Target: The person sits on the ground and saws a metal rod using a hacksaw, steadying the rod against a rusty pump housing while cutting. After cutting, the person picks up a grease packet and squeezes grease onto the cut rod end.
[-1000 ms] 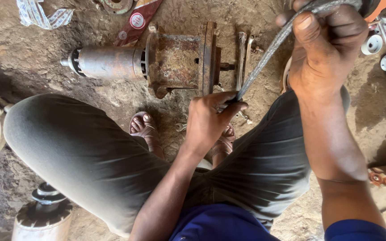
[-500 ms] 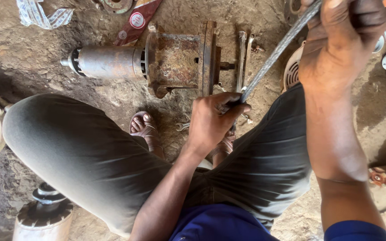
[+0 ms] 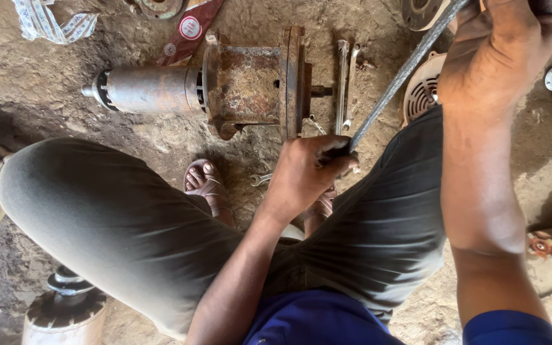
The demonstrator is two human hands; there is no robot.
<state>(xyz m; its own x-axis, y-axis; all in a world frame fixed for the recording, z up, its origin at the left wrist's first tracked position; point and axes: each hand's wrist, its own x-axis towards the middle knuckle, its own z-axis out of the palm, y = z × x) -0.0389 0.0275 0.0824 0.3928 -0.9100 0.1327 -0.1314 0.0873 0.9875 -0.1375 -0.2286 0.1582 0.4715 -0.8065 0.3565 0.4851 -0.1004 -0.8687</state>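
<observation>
The fingers of the left hand (image 3: 305, 169) are clamped around the lower end of a long grey metal rod (image 3: 397, 76), pinning it low between the knees. The right hand (image 3: 512, 57) grips the rod's upper end, fingers closed, so it slants taut between both fists. Just beyond, on the dirt floor (image 3: 46, 76), lie a rusty pump motor (image 3: 237, 83) and two spanners (image 3: 346, 83).

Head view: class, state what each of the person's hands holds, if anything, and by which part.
Both hands hold one long grey metal rod: the left hand grips its lower end, the right hand its upper end.
</observation>
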